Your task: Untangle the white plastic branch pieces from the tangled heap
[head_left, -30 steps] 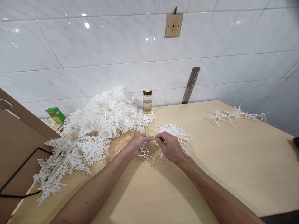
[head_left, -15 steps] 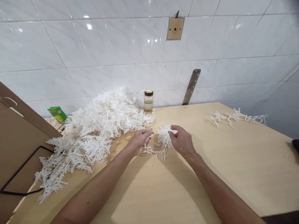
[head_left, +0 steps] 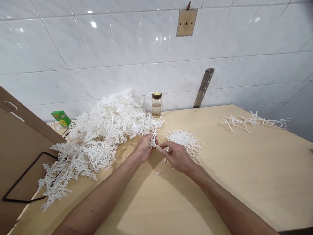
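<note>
My left hand [head_left: 143, 148] is closed around a small white branched sprig [head_left: 154, 140], which looks like plastic. Just to its right, my right hand [head_left: 178, 157] pinches thumb and fingertips together at the sprig's edge; what sits right between the tips is partly hidden. Behind the right hand lies a low pile of short white snipped-looking twigs [head_left: 185, 139], partly covered by that hand. A big heap of white branched sprigs [head_left: 117, 119] rises to the left of both hands. One tiny loose white piece [head_left: 157, 174] rests on the table below them.
A lidded jar of liquid [head_left: 156, 106] stands against the tiled wall. Bare white stems [head_left: 241, 123] lie at the far right of the wooden table [head_left: 244, 182]. On the left are a green box [head_left: 61, 118], a brown board [head_left: 22, 137] and a black wire frame [head_left: 23, 178].
My right hand has moved left and down from the twig pile to meet the left hand. The sprig in my left hand is now raised and shows more clearly. The view has shifted slightly.
</note>
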The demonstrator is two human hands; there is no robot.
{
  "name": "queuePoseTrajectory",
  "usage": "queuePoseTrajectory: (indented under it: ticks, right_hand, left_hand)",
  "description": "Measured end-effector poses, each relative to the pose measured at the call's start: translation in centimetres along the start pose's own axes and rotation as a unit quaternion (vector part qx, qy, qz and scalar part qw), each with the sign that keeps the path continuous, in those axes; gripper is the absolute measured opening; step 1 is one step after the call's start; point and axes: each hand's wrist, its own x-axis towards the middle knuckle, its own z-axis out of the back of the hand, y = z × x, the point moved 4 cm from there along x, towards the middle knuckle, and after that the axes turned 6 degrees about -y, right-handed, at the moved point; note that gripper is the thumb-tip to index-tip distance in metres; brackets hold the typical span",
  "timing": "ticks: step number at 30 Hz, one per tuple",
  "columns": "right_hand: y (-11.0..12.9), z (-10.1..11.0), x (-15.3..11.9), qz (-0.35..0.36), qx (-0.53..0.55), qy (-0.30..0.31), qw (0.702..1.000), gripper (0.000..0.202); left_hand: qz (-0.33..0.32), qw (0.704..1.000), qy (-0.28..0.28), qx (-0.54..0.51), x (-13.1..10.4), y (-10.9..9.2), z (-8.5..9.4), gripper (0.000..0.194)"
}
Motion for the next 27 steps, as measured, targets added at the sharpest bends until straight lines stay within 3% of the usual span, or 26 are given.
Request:
queuePoseTrajectory:
  ticks: [5,12,16,20,27]
  right_hand:
    - [0.7,0.2,-0.1,-0.024,0.055,-0.013,0.998,0.028]
    - [-1.5,0.5,0.2,-0.148,0.165,-0.084,0.972,0.032]
    - [-1.8,0.9,0.5,-0.16,0.193,-0.058,0.966,0.039]
    - [-1.6,1.3,0.5,-0.171,0.188,-0.051,0.966,0.04]
    - [-2.7,1.1,0.5,-0.235,0.281,-0.075,0.928,0.041]
  left_hand:
    - [-0.04,0.999,0.005,0.034,-0.9,0.2,-0.6,0.023]
    - [-0.033,0.991,0.112,0.064,-1.9,0.3,-1.7,0.032]
    - [-0.048,0.984,0.134,0.105,-1.9,0.4,-1.7,0.037]
    - [-0.07,0.976,0.129,0.158,-1.9,0.2,-1.5,0.04]
    - [-0.107,0.973,0.106,0.176,-2.1,-1.3,-1.2,0.038]
